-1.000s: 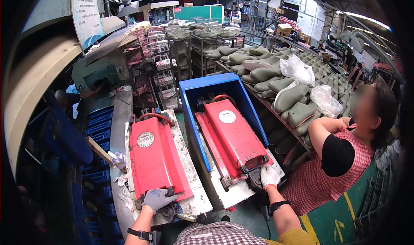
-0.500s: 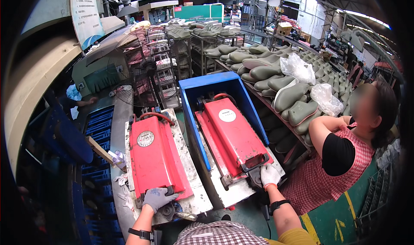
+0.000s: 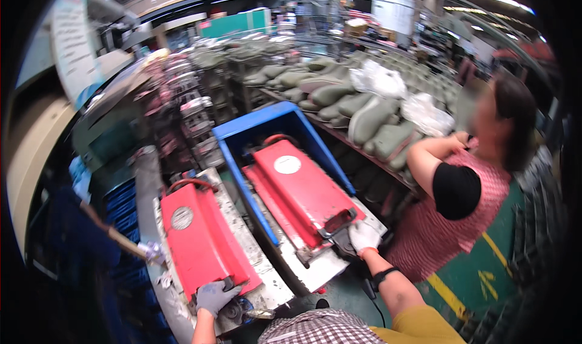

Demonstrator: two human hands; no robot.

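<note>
My left hand (image 3: 215, 297), in a grey glove, is closed at the black handle (image 3: 228, 281) on the front end of the left red cover (image 3: 209, 241). This cover lies long side away from me on a stained white base plate (image 3: 271, 281). In a white glove, my right hand (image 3: 364, 236) is closed at the side of another black handle (image 3: 337, 221), on the front of the right red cover (image 3: 300, 189). Blur hides the exact finger grip of both hands. The right cover sits partly inside a blue open-fronted housing (image 3: 254, 120).
At my right stands another person (image 3: 445, 204) in a checked apron, arms bent. Olive-green boots (image 3: 370, 120) fill a rack behind the blue housing, with clear plastic bags (image 3: 379, 79) on top. Along the left runs a metal-edged line (image 3: 151, 204) with blue slats. A black cable (image 3: 379, 310) hangs near my right arm.
My view has swung right, so the whole scene sits further left and is blurred. Both hands stay at the same handles of the two covers.
</note>
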